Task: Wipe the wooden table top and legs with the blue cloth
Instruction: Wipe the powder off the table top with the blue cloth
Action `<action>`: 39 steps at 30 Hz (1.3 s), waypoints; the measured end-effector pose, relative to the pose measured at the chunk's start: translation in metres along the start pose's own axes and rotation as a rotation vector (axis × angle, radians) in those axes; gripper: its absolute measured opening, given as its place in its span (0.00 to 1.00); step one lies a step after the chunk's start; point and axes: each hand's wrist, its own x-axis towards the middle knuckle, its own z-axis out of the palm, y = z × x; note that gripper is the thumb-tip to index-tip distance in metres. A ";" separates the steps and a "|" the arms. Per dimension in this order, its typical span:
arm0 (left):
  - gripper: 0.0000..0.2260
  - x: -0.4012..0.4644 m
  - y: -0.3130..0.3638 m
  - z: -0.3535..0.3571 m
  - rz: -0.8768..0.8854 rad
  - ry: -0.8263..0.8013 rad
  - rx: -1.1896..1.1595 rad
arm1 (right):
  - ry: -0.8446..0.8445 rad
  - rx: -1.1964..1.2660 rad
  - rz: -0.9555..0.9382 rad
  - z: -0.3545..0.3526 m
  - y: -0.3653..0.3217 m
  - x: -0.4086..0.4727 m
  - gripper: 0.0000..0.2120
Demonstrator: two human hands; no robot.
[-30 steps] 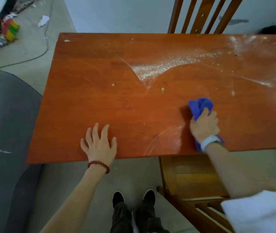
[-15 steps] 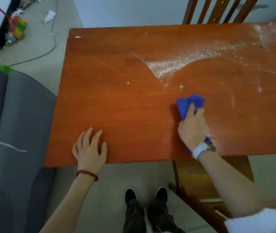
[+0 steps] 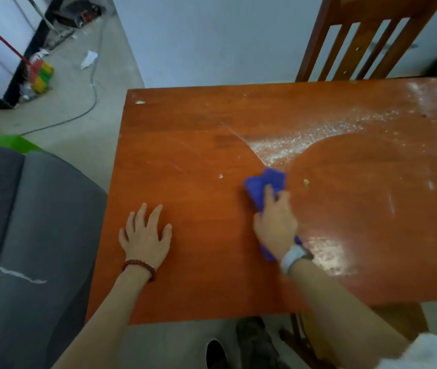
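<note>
Soft, light bunched blue cloth (image 3: 264, 186) on orange-brown wooden desk (image 3: 198, 145) — right hand (image 3: 276, 222) fingers curled gripping its near half; left hand (image 3: 145, 235) beside it, flat, splayed, holding nothing.

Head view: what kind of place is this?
Probably a home dining or living area: a wooden table with a matching chair behind it, a grey sofa alongside, and a broom on the floor by the wall.
</note>
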 end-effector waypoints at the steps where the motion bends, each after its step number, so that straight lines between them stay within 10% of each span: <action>1: 0.21 0.010 0.008 -0.001 -0.001 -0.008 -0.004 | -0.138 0.021 -0.214 0.014 -0.016 -0.011 0.28; 4: 0.23 0.045 0.033 -0.004 0.011 -0.021 0.023 | -0.062 0.224 -0.323 -0.011 -0.004 0.019 0.24; 10: 0.23 0.101 0.059 0.006 -0.022 -0.059 0.094 | 0.387 0.177 0.499 -0.071 0.080 0.151 0.23; 16: 0.17 0.119 0.048 -0.016 -0.154 0.097 -0.050 | -0.246 0.228 -0.477 0.010 -0.068 0.110 0.24; 24: 0.18 0.157 -0.010 -0.069 -0.232 0.209 -0.099 | 0.380 0.192 0.411 -0.043 0.004 0.184 0.24; 30: 0.21 0.167 -0.079 -0.101 -0.189 0.225 -0.201 | 0.127 0.006 -0.361 0.081 -0.189 0.067 0.27; 34: 0.20 0.152 -0.120 -0.132 -0.139 0.247 -0.305 | -0.649 0.438 -0.745 0.103 -0.258 -0.001 0.22; 39: 0.19 0.128 -0.151 -0.133 -0.155 0.180 -0.338 | 0.008 0.453 -0.279 0.062 -0.209 0.069 0.22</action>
